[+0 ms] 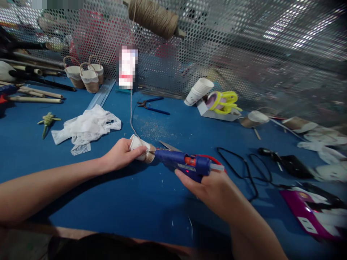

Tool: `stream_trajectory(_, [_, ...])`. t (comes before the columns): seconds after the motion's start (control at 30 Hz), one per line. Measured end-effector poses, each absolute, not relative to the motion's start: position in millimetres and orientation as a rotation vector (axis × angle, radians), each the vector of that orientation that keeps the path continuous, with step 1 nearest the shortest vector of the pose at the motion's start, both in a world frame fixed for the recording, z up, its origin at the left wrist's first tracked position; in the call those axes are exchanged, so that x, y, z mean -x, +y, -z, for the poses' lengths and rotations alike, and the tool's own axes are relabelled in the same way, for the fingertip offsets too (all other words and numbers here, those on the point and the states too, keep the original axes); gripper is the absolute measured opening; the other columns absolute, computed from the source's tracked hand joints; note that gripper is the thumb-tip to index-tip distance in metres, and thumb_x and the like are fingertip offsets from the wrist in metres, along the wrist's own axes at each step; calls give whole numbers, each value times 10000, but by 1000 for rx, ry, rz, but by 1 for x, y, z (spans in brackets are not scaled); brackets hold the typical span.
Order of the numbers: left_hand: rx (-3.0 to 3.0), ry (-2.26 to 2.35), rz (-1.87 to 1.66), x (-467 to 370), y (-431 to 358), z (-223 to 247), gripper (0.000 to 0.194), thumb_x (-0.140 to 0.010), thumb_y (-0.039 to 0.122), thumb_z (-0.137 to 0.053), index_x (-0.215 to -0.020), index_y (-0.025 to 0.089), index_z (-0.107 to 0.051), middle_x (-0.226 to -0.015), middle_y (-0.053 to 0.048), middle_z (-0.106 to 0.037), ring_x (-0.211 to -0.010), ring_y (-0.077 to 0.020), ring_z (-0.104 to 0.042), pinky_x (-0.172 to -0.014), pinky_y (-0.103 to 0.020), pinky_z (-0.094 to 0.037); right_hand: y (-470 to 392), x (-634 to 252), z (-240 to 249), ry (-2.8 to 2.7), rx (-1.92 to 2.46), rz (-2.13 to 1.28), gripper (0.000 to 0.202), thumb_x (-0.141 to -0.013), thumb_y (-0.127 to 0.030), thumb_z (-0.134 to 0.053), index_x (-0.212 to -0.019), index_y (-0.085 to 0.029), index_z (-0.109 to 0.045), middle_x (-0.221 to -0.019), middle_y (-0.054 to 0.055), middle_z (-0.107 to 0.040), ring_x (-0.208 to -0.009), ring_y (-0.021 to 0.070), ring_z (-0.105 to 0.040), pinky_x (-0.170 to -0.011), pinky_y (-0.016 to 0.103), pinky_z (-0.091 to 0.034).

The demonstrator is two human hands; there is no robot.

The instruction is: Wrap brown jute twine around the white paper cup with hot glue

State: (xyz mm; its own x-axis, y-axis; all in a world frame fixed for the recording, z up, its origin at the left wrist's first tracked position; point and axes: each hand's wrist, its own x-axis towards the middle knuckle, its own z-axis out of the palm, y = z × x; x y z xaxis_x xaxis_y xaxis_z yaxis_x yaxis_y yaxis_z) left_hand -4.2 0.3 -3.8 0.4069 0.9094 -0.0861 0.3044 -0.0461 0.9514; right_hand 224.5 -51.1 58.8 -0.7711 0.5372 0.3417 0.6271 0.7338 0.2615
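My left hand (123,153) is closed around a white paper cup (139,142) that lies tilted, its rim toward the back left. Brown twine (150,156) is wound about the cup's base end, and a strand runs up toward the twine spool (153,18). In my right hand (206,184) is a blue glue gun (184,162) with a clear glue stick at its rear. The nozzle points left and meets or nearly meets the twine on the cup. Behind the gun, scissors (169,146) with red handles are partly hidden.
Pliers (153,104), white lace (89,124) and small twine-wrapped baskets (90,80) lie farther back. Stacked cups (199,91) lean by a box with a yellow-handled item (225,102). A black cord (238,162) and a purple power strip (300,213) occupy the right. Perforated metal panelling (230,47) bounds the back.
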Motion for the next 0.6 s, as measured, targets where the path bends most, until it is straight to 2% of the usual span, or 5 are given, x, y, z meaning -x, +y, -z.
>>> stream_trajectory(0.1, [-1567, 1089, -719, 4, 0, 3, 337, -774, 365, -485, -780, 76, -658, -706, -57, -657, -615, -133, -550, -589, -227, -443, -53, -222, -60, -2651, 992, 300, 434, -831, -72, -280, -757, -202, -687, -322, -48, -331, -320, 98, -362, -420, 227, -331])
stream_trajectory(0.27, [-1476, 1109, -732, 2, 1, 1, 337, -764, 371, -485, -763, 73, -643, -680, -44, -634, -596, -122, -529, -581, -222, -428, -56, -213, -64, -2489, 1305, -111, 257, -827, -225, -415, -694, -182, -631, -502, -19, -558, -413, 91, -483, -434, 203, -404])
stream_trajectory(0.37, [-1471, 1105, -729, 2, 1, 2, 348, -762, 385, -484, -755, 73, -639, -662, -37, -619, -586, -119, -517, -577, -221, -420, -55, -211, -66, -2428, 1385, -258, 229, -811, -229, -442, -679, -177, -622, -528, -11, -578, -424, 92, -502, -441, 195, -426])
stream_trajectory(0.53, [-1502, 1128, -710, 2, 2, 5, 345, -763, 376, -489, -762, 66, -641, -682, -54, -621, -579, -112, -505, -565, -220, -409, -52, -220, -65, -2718, 1018, 338, 378, -815, -80, -331, -753, -206, -682, -333, -41, -408, -320, 102, -415, -401, 217, -381])
stream_trajectory(0.6, [-1515, 1133, -712, 2, 2, 5, 349, -764, 380, -488, -752, 67, -642, -671, -51, -619, -570, -108, -500, -556, -215, -404, -51, -223, -64, -2757, 886, 564, 443, -774, -4, -298, -781, -204, -693, -334, -30, -420, -325, 110, -424, -406, 226, -373])
